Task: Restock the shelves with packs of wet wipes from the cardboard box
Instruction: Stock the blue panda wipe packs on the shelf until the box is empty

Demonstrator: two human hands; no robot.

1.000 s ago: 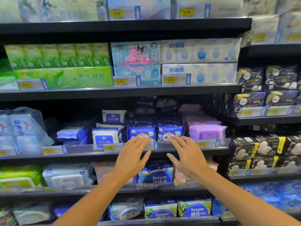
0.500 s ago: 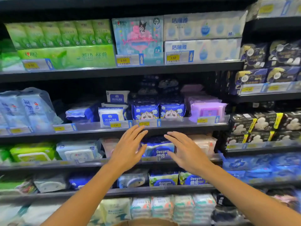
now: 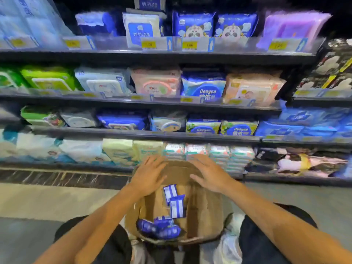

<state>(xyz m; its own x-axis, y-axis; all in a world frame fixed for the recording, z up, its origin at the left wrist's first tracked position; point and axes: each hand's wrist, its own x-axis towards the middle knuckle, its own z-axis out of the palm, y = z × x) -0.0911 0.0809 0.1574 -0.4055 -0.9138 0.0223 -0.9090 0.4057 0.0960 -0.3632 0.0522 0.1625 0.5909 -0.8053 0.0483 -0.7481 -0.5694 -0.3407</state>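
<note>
Box: matt brown cardboard. Packs inside: glossy blue-white plastic film. Shelves: dark, smooth edges showing; clear glossy plastic strip fronting the top one

Setting: retail shop, toiletries aisle, as I read it from the head view. Evidence: tiered dark shelves stocked with packaged wipes; yellow price tags in clear front rails; panda-print packs faced outward; open cardboard box on tiled floor.
</note>
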